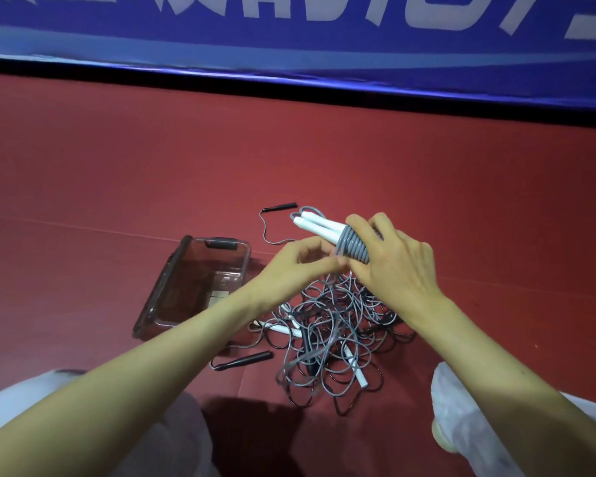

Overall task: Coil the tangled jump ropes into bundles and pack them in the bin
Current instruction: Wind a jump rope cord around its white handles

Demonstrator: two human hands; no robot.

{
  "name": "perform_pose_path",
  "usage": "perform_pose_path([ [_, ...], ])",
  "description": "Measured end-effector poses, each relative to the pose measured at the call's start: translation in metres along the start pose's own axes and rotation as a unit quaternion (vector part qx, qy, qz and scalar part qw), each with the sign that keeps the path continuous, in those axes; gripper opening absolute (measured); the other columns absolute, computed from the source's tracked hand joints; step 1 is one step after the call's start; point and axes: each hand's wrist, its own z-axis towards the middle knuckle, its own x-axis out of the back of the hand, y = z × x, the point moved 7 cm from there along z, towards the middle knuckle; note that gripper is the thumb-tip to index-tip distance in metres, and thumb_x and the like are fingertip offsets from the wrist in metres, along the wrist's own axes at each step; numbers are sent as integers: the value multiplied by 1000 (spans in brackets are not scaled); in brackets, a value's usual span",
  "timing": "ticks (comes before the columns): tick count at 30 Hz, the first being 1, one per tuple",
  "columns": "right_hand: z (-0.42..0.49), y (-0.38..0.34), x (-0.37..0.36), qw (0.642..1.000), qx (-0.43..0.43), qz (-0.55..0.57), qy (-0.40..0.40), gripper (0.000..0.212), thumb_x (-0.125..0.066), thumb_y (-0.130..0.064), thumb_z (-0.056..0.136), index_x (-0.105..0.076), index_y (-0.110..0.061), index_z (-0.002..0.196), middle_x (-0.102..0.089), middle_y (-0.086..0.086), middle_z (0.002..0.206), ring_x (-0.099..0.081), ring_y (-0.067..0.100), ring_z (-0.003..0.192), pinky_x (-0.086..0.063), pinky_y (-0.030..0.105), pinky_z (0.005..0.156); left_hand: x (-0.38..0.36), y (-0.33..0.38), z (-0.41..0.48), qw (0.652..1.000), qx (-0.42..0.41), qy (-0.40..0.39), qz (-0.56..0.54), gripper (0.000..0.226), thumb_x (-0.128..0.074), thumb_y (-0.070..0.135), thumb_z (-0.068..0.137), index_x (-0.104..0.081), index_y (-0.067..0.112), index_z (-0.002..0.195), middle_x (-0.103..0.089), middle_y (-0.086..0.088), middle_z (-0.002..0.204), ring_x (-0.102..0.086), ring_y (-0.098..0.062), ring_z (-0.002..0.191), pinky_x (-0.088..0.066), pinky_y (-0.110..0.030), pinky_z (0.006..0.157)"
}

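Observation:
My right hand (389, 259) grips a jump rope bundle (344, 241): two white handles pointing up-left with grey rope coiled tightly around them. My left hand (301, 261) pinches the grey rope at the lower end of that coil, fingertips touching the bundle. Below both hands a tangled pile of grey and black ropes (334, 335) lies on the red floor, with white handles and black handles mixed in. A clear plastic bin (172, 290) with a dark rim sits open to the left of the pile; I see no ropes inside it.
A black rope with a black handle (279, 205) trails on the floor behind the hands. Another black handle (245, 360) lies just left of the pile. A blue banner (289, 46) runs along the back. My knees in light trousers (461, 407) frame the bottom corners.

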Motion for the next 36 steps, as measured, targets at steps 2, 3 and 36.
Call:
perform_pose_path([
  [2,0,2,-1,1000,-12,6,2,49,-82,-29,64,-64,-15,108,-52,7,80,-59,29,50,-26,22,44,-3,0,2,998,2,-8,-55,10,-54,6,95,-54,2,86,-63,-6,74,-65,-19,73,-53,-32,79],
  [3,0,3,-1,1000,-21,12,2,47,-80,-28,66,-64,-16,108,-52,7,81,-59,30,49,-27,24,45,-4,0,3,994,16,-7,-103,16,-52,6,95,-51,7,79,-57,-3,67,-61,-17,62,-53,-34,72],
  [36,-7,29,-20,673,-314,659,-123,26,-48,-46,95,-56,-21,93,-55,7,60,-37,14,34,-21,14,34,22,-3,4,990,32,-114,75,31,-48,36,93,-70,18,106,-49,5,64,-35,-3,51,-26,-14,48],
])
